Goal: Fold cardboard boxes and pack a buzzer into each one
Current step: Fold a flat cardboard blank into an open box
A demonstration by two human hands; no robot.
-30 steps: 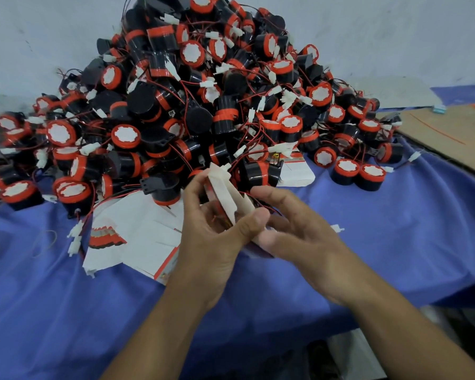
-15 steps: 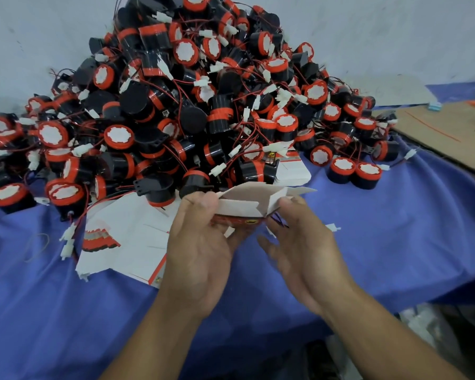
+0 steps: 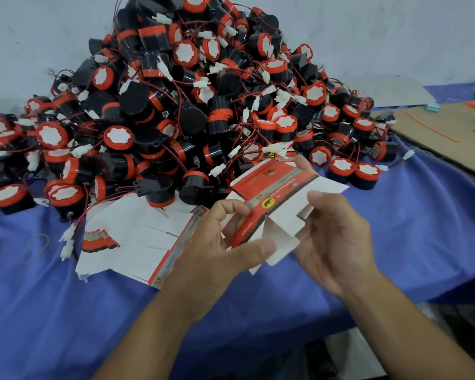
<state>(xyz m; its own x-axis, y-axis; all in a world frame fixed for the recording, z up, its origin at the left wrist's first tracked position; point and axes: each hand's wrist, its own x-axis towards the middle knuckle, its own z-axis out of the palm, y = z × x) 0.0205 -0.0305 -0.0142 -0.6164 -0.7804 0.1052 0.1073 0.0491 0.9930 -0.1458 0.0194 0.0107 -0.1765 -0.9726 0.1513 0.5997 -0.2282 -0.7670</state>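
Two hands open a flat box (image 3: pixel 272 187) into shape above a desk (image 3: pixel 66 311) heaped with buzzers (image 3: pixel 176 105).

A second ago the box was pressed flat between the hands; now it is spread open, red printed side up, white flaps loose. The left hand (image 3: pixel 214 248) grips its near end, thumb on a flap; the right hand (image 3: pixel 332 242) pinches the far flap. It hovers near the desk's front edge, before the buzzers, seemingly unfilled: forming continues.

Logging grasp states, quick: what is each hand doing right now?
Left hand: holding the cardboard box, thumb and fingers curled round it.
Right hand: holding the same box, thumb on its flap.
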